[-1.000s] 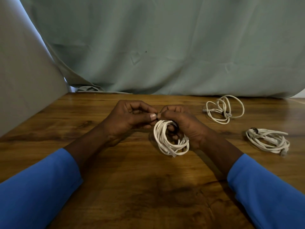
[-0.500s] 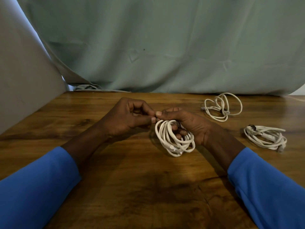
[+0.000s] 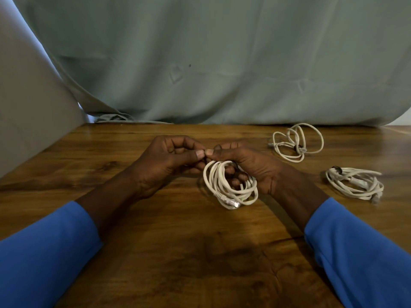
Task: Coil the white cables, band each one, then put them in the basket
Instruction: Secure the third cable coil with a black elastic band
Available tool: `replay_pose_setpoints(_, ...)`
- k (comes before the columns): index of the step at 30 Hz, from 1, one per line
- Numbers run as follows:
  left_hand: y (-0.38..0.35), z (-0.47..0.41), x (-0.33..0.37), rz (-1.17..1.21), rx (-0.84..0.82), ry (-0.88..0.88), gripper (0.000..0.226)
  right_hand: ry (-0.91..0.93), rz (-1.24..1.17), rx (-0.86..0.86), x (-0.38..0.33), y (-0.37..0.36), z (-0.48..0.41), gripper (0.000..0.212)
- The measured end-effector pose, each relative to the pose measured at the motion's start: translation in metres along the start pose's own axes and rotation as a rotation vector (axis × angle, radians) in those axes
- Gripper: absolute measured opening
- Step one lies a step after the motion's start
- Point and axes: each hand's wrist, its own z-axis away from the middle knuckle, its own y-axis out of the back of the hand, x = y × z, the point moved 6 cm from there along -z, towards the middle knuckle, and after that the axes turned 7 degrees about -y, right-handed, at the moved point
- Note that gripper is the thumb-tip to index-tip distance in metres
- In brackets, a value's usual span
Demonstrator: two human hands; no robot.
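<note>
A coiled white cable (image 3: 224, 185) hangs just above the wooden table (image 3: 178, 252) at its middle, its clear plug at the bottom. My right hand (image 3: 251, 167) grips the coil from the right, fingers through the loops. My left hand (image 3: 169, 161) pinches at the coil's top, thumb tip against my right thumb; a thin dark band seems to sit there but is mostly hidden. Two other white cables lie to the right: a loose coil (image 3: 295, 143) at the back and a flatter coil (image 3: 355, 183) nearer, each with a dark band on it. No basket is in view.
A pale green cloth (image 3: 222, 63) hangs behind the table's far edge. A grey panel (image 3: 29, 118) stands along the left side. My blue sleeves (image 3: 44, 252) fill the lower corners.
Both hands stay together at the coil's top with only small finger movement. The coil has turned slightly, its plug end now hanging lower at the front.
</note>
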Motion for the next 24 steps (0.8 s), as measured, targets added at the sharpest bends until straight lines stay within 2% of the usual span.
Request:
replay_pose_setpoints(4,0.000,-0.001,0.003,-0.016,0.001,-0.028,0.025,-0.015,-0.064,-0.029,0.000,-0.002,0.001,0.022)
replay_pose_setpoints(8,0.000,-0.001,0.006,-0.017,0.011,-0.068,0.020,-0.025,-0.144,-0.120,0.003,-0.009,0.000,0.028)
replay_pose_setpoints(13,-0.002,0.000,0.008,0.018,0.018,-0.052,0.021,-0.034,-0.206,-0.175,0.010,-0.009,-0.004,0.027)
replay_pose_setpoints(14,-0.002,0.000,0.008,0.030,0.019,-0.041,0.022,-0.024,-0.185,-0.158,0.011,-0.008,-0.006,0.031)
replay_pose_setpoints(17,-0.002,0.001,0.006,0.126,0.031,0.008,0.025,0.061,-0.102,-0.030,0.011,0.000,-0.013,0.068)
replay_pose_setpoints(18,-0.003,0.001,0.006,0.160,0.039,0.022,0.027,0.105,-0.083,0.005,0.009,0.001,-0.013,0.074)
replay_pose_setpoints(19,-0.003,0.001,0.005,0.182,0.053,0.028,0.029,0.144,-0.063,0.024,0.006,0.001,-0.014,0.070)
replay_pose_setpoints(22,-0.002,0.002,0.006,0.208,0.091,0.021,0.030,0.196,-0.041,0.031,0.002,0.000,-0.011,0.033)
replay_pose_setpoints(24,-0.002,0.001,0.008,0.183,0.100,0.009,0.030,0.215,-0.062,0.027,-0.001,-0.001,-0.007,0.019)
